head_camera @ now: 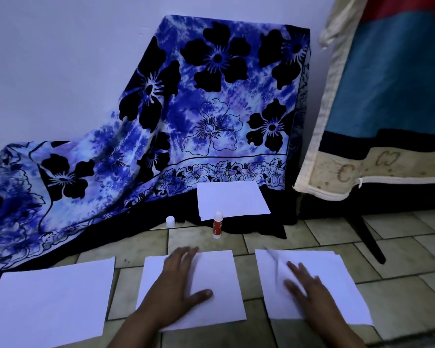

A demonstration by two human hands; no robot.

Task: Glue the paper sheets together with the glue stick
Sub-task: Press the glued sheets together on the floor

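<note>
Now L hand flat, released, on mid sheet; R hand on stack, grip unclear.

Near-right of the glue stick, the right hand and the lifted paper corner beside it are smeared by motion, so whether the fingers pinch it cannot be told. The stick's label is too small to read. The sheet farthest left of the stick is cut by the view's lower-left edges.
</note>
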